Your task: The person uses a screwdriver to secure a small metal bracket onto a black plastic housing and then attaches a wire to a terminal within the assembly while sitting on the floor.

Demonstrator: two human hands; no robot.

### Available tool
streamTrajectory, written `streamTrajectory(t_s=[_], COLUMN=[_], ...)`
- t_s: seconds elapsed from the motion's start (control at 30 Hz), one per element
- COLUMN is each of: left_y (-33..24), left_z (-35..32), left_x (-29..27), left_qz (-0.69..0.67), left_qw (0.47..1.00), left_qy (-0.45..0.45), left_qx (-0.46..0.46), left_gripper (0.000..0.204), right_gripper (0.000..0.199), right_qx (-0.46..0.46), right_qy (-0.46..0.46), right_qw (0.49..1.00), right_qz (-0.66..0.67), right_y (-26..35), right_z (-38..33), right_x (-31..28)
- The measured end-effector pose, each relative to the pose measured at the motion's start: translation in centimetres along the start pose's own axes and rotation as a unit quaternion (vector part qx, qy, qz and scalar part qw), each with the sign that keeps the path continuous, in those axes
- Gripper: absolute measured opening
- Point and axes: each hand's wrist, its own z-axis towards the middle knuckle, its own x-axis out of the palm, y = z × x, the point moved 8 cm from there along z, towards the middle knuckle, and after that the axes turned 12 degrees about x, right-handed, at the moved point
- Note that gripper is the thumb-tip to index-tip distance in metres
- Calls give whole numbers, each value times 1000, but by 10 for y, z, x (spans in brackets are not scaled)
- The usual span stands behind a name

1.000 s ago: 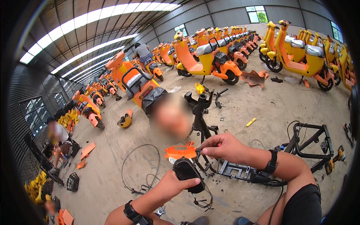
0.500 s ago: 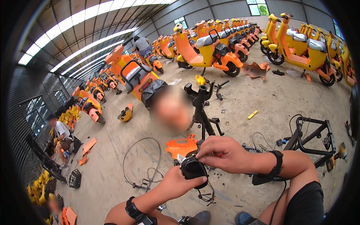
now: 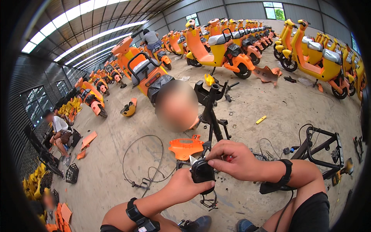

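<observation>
My left hand (image 3: 189, 183) grips a smooth black oval part (image 3: 203, 176), its thumb lying along the lower edge. A pale pointed piece (image 3: 192, 159) sticks up beside the part's upper left side. Thin dark wires (image 3: 209, 203) hang below it. My right hand (image 3: 235, 160) is closed in a pinch at the part's upper right rim; what the fingertips hold is hidden. A small red thing (image 3: 230, 158) shows under those fingers. Just beyond both hands stands a bare black scooter frame (image 3: 210, 118) with an upright tube.
An orange plastic panel (image 3: 185, 149) and a looped black cable (image 3: 124, 156) lie on the concrete floor. Another black frame (image 3: 324, 147) is at the right. A yellow tool (image 3: 261, 119) lies farther off. Rows of orange and yellow scooters (image 3: 220, 48) stand behind. A seated person (image 3: 60, 131) is at left.
The view has shifted slightly, so the background sits a little differently. My left hand keeps its grip on the black part, and my right fingers stay pinched at its rim.
</observation>
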Motion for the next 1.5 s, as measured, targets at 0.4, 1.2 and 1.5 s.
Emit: streamTrajectory(t_s=[0.4,1.2,1.5], left_y=[5,4,-3], left_z=[-4,2,0], left_x=[2,26,25], left_qz=[61,-194,-379], left_qw=[998,976,922], left_qy=[19,74,65], left_qx=[1,66,43], left_gripper=[35,44,51], right_gripper=[19,24,25], right_qx=[174,250,279], right_qy=[80,187,180], right_qw=[977,933,928], right_qz=[89,178,170], right_y=[-25,-35,-56], right_z=[-1,4,3], right_x=[10,12,7])
